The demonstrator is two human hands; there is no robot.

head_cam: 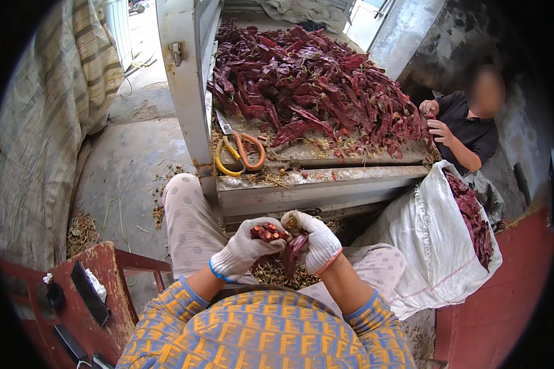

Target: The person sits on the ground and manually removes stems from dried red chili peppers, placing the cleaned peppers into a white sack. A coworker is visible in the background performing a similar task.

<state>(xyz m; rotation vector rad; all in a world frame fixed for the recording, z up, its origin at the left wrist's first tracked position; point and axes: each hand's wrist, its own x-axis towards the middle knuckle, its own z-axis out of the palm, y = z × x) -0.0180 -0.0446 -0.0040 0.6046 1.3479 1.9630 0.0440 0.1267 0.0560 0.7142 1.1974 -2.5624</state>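
In a white knit glove with a blue cuff, my left hand (249, 244) grips a bundle of dried red chili peppers (268, 232). Their stem ends point up, and several show pale orange openings. My right hand (315, 237), gloved in white with a pink cuff, pinches a single dried chili pepper (296, 250) close beside the bundle. Both hands meet above my lap. Beyond them, a large heap of dried red chili peppers (295, 83) covers a metal truck bed (323, 177). Scissors (240, 152) with orange and yellow handles lie open near its front left corner.
A white woven sack (415, 244) of chili peppers leans at my right. Across the heap, a co-worker (466, 124) handles peppers. A worn red wooden chair (87, 286) at lower left bears a dark flat object (90, 293). Plant scraps (281, 272) lie below my hands.
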